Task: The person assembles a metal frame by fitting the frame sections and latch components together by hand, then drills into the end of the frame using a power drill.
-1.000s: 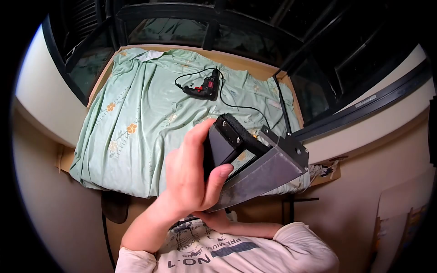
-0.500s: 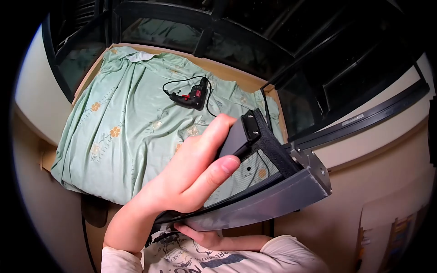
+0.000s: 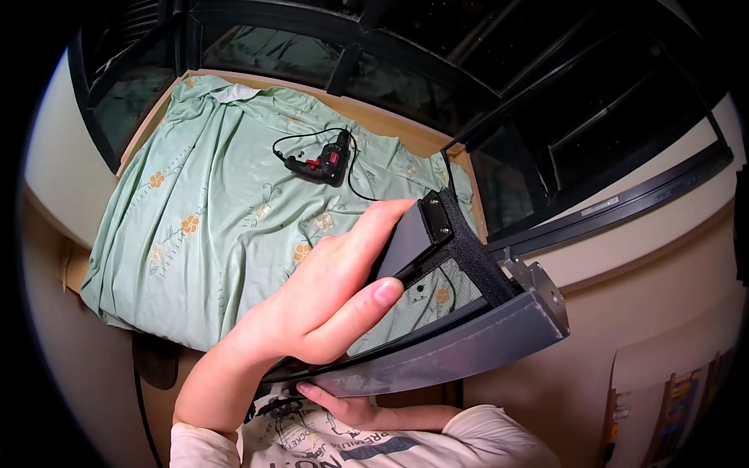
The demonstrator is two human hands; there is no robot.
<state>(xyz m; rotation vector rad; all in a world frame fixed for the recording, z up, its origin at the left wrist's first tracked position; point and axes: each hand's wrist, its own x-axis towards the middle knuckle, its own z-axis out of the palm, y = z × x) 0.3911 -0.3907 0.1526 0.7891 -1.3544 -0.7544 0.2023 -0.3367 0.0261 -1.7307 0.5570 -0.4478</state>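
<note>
My left hand (image 3: 331,300) is closed around the upper dark grey bar (image 3: 406,243) of a screen frame, its thumb stretched along the near side. Black mesh (image 3: 460,281) spans from this bar to a wider grey metal rail (image 3: 460,343) below. Metal end fittings with holes (image 3: 538,285) sit at the rail's right end, and small screws show on the upper bar's end cap (image 3: 437,218). Below the rail, near my shirt, my right hand (image 3: 343,407) supports the frame's underside; some of its fingers are hidden. The frame's near left portion is behind my left forearm.
Beyond the frame lies a green flowered cloth (image 3: 211,234) over a wide ledge, with a black and red corded power drill (image 3: 324,162) on it. Dark-framed windows (image 3: 351,70) surround the ledge. Shelves with coloured items (image 3: 679,398) stand at lower right.
The view has shifted slightly, so the cloth and drill sit a little further left. My left thumb has slid slightly back along the bar. Both hands stay on the frame.
</note>
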